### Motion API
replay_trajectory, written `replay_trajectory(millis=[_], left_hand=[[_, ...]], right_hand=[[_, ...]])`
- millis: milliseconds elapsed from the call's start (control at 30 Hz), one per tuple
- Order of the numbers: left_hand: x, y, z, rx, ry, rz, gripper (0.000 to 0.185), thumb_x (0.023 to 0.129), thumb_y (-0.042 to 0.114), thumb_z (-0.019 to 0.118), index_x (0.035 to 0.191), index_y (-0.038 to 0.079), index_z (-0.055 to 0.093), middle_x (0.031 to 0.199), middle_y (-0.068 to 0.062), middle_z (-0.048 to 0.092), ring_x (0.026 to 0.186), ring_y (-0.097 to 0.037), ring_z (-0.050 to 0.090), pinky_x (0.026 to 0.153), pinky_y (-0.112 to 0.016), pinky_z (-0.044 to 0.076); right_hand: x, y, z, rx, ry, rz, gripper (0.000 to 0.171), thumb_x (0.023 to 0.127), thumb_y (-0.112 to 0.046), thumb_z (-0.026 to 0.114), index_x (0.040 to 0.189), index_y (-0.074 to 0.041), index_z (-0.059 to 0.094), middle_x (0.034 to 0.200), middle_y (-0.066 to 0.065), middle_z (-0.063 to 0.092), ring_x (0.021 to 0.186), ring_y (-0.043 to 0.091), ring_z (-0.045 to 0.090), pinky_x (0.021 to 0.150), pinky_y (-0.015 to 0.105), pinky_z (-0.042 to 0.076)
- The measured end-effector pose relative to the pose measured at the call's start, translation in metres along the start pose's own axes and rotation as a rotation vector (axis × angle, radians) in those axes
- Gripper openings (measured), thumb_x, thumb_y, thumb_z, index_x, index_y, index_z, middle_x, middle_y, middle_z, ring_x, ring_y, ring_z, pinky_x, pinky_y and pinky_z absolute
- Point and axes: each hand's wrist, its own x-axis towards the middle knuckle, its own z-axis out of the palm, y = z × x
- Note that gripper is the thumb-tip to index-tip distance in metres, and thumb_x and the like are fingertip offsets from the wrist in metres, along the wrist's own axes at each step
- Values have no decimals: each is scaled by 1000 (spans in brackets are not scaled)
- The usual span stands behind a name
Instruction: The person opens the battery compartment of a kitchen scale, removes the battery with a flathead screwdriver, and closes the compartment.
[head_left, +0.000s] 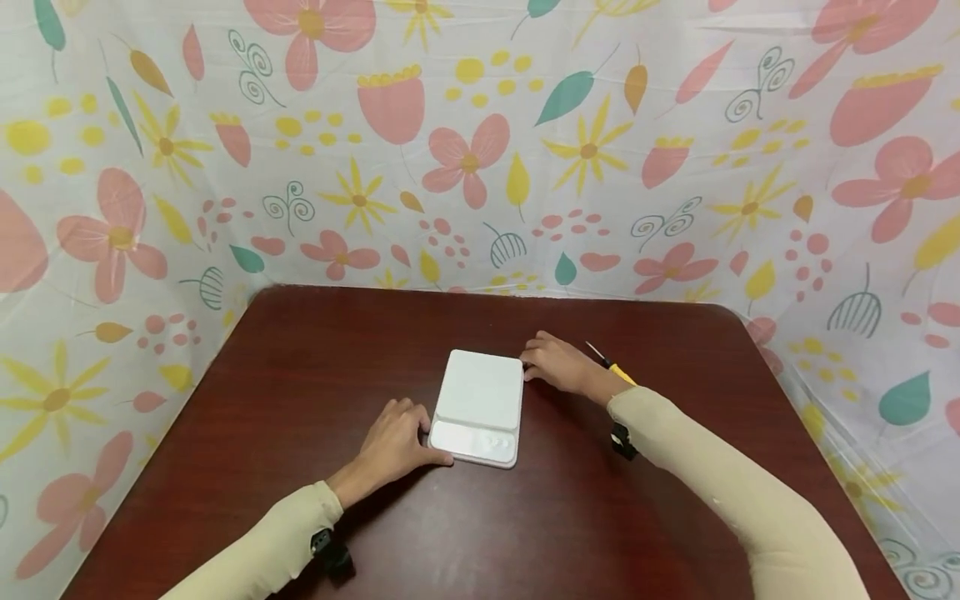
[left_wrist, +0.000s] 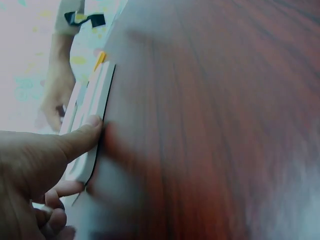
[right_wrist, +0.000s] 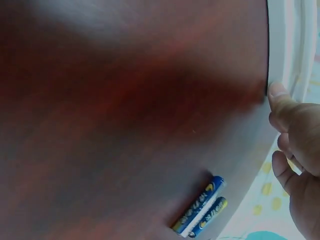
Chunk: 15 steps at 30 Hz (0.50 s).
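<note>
A white kitchen scale (head_left: 480,390) lies flat on the table, its display strip and buttons towards the person. My left hand (head_left: 393,442) grips its near left corner: in the left wrist view the thumb presses the near edge and a finger touches the side of the scale (left_wrist: 95,97). At the far right corner, my right hand (head_left: 558,362) holds the scale's edge. The right wrist view shows that thumb on the side of the scale (right_wrist: 281,45), other fingers curled; their contact behind the corner is hidden.
A screwdriver (head_left: 618,372) with a yellow handle lies beside the right wrist, partly covered by the forearm. Two blue batteries (right_wrist: 199,206) lie side by side on the dark wooden table (head_left: 337,350). Flower-patterned cloth (head_left: 465,208) hangs behind the table and along its sides.
</note>
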Motion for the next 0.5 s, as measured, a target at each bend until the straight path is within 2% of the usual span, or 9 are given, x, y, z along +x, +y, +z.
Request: replay_trajectory(millis=[200, 500], left_hand=[[3, 8, 5, 49, 24, 35, 59, 59, 58, 94, 77, 14, 58, 76, 4, 48, 77, -17, 44, 76, -32, 43], [5, 7, 5, 55, 15, 31, 61, 59, 60, 94, 74, 16, 54, 75, 4, 45, 75, -17, 41, 75, -31, 42]], right_hand=[[8, 10, -1, -16, -1, -4, 11, 92, -19, 77, 92, -9, 75, 87, 4, 67, 80, 22, 54, 79, 37, 43], [14, 12, 4, 69, 25, 19, 10, 91, -18, 78, 95, -9, 76, 89, 4, 69, 81, 21, 56, 80, 37, 43]])
